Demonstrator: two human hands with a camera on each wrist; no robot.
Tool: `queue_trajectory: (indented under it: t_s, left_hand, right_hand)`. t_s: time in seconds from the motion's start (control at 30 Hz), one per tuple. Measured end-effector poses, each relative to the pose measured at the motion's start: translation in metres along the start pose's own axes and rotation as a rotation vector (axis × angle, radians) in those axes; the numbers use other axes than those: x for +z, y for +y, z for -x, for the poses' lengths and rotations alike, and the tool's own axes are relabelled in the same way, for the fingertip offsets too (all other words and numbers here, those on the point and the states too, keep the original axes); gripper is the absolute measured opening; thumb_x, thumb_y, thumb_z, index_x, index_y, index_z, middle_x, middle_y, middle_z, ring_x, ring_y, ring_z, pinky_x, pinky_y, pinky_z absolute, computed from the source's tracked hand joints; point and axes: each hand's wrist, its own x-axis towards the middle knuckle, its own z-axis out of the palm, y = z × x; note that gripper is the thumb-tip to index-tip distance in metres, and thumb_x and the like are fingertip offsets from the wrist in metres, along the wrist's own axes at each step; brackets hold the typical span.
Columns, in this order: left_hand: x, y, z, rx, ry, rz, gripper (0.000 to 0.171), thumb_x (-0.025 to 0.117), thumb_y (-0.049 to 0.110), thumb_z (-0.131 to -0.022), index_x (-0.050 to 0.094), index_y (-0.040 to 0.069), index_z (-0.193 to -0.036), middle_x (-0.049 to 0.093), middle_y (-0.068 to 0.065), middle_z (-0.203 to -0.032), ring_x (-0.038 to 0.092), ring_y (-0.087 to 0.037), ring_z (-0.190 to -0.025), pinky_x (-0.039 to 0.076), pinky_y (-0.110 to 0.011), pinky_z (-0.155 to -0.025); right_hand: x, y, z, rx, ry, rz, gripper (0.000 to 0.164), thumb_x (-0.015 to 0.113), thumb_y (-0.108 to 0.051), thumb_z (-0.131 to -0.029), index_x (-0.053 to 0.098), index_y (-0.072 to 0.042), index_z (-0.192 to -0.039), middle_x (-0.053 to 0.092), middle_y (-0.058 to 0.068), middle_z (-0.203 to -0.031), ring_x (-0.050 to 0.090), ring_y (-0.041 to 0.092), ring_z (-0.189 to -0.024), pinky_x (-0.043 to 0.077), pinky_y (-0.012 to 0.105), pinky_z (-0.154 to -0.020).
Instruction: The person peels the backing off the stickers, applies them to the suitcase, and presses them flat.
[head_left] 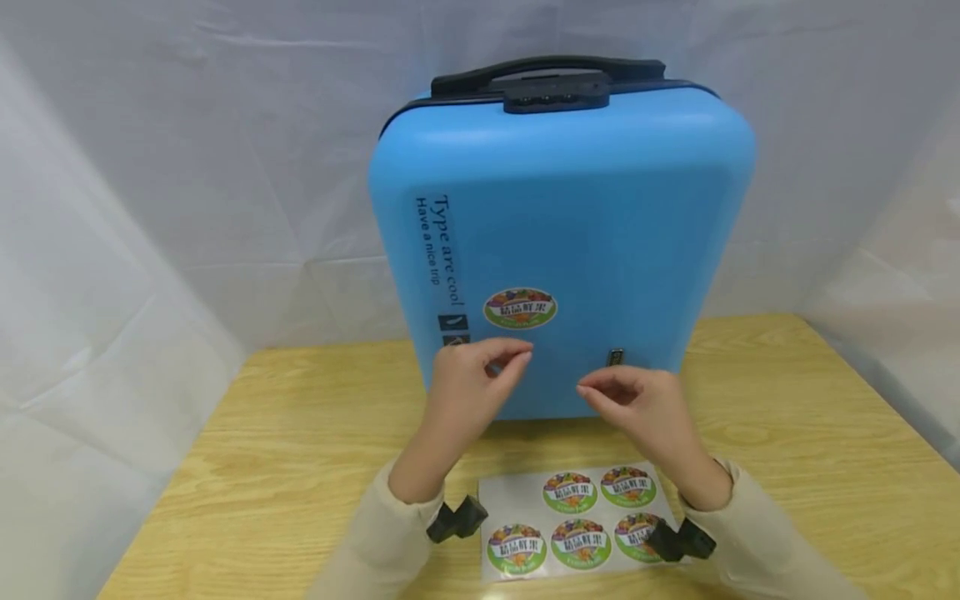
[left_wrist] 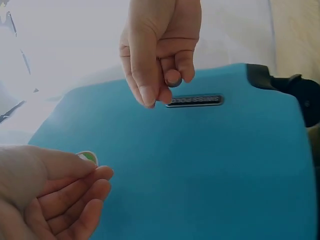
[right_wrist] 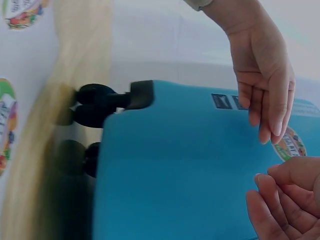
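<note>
A blue hard-shell suitcase (head_left: 600, 233) stands upright on the table, its broad side facing me. An oval fruit-picture sticker (head_left: 520, 308) is on that face, left of its middle. Just below the sticker, my left hand (head_left: 476, 375) is in front of the suitcase, thumb and index tips close together with nothing visible between them. My right hand (head_left: 637, 408) hovers lower to the right, near a small black nameplate (left_wrist: 195, 101); its thumb and index tips almost meet, and no held thing shows. In the right wrist view, the left fingertips overlap the sticker's edge.
On the wooden table (head_left: 300, 433) a white sticker sheet (head_left: 510, 500) lies in front of the suitcase, bearing several oval stickers and a blank spot at its upper left. The suitcase has a black top handle (head_left: 555, 65) and black wheels (right_wrist: 95, 105). White sheeting hangs behind.
</note>
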Motion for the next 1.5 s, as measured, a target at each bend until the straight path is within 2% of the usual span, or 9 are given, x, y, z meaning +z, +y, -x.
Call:
queue_trajectory:
  t_s: [0.3, 0.5, 0.8, 1.07, 1.3, 1.5]
  left_hand:
    - [0.005, -0.015, 0.011, 0.012, -0.099, -0.011, 0.011, 0.068, 0.014, -0.086, 0.075, 0.008, -0.092, 0.072, 0.000, -0.081, 0.060, -0.006, -0.059, 0.047, -0.015, -0.055]
    - [0.010, -0.027, 0.019, 0.015, -0.139, -0.007, 0.010, 0.068, 0.013, -0.086, 0.074, 0.007, -0.091, 0.072, 0.000, -0.080, 0.061, -0.006, -0.060, 0.048, -0.015, -0.056]
    - [0.021, -0.035, 0.035, -0.066, -0.285, 0.127, 0.013, 0.066, 0.016, -0.088, 0.074, 0.009, -0.096, 0.072, 0.003, -0.087, 0.061, -0.003, -0.066, 0.050, -0.017, -0.060]
    - [0.033, -0.039, 0.047, -0.088, -0.390, 0.126, 0.011, 0.067, 0.017, -0.088, 0.073, 0.013, -0.095, 0.072, 0.004, -0.088, 0.063, -0.004, -0.074, 0.049, -0.019, -0.064]
    - [0.038, -0.046, 0.055, -0.202, -0.527, 0.196, 0.018, 0.067, 0.016, -0.086, 0.071, 0.012, -0.103, 0.071, 0.000, -0.101, 0.064, -0.016, -0.095, 0.050, -0.031, -0.081]
    - [0.043, -0.051, 0.058, -0.294, -0.583, 0.282, 0.023, 0.068, 0.017, -0.085, 0.069, 0.008, -0.106, 0.069, -0.003, -0.105, 0.062, -0.019, -0.099, 0.050, -0.028, -0.081]
  right_hand:
    - [0.004, 0.010, 0.014, 0.092, -0.122, -0.042, 0.005, 0.072, -0.008, -0.082, 0.073, -0.006, -0.086, 0.071, 0.002, -0.077, 0.060, 0.005, -0.059, 0.051, 0.023, -0.054]
    - [0.003, 0.015, 0.018, 0.163, -0.132, -0.077, 0.005, 0.072, -0.008, -0.082, 0.073, -0.006, -0.087, 0.070, 0.003, -0.078, 0.059, 0.006, -0.060, 0.051, 0.023, -0.054]
    - [0.003, 0.017, 0.024, 0.211, -0.191, -0.072, 0.007, 0.071, -0.010, -0.084, 0.073, -0.006, -0.088, 0.070, 0.004, -0.077, 0.059, 0.008, -0.058, 0.050, 0.024, -0.052]
    - [0.006, 0.023, 0.031, 0.225, -0.229, -0.087, 0.006, 0.071, -0.010, -0.084, 0.072, -0.006, -0.088, 0.070, 0.002, -0.075, 0.058, 0.004, -0.056, 0.049, 0.025, -0.049]
    - [0.011, 0.028, 0.036, 0.211, -0.273, -0.144, 0.008, 0.071, -0.009, -0.083, 0.071, -0.003, -0.089, 0.070, 0.006, -0.078, 0.063, 0.011, -0.062, 0.052, 0.025, -0.055]
    - [0.016, 0.031, 0.040, 0.233, -0.303, -0.165, 0.010, 0.071, -0.010, -0.083, 0.071, -0.003, -0.089, 0.070, 0.005, -0.078, 0.062, 0.006, -0.064, 0.053, 0.024, -0.056]
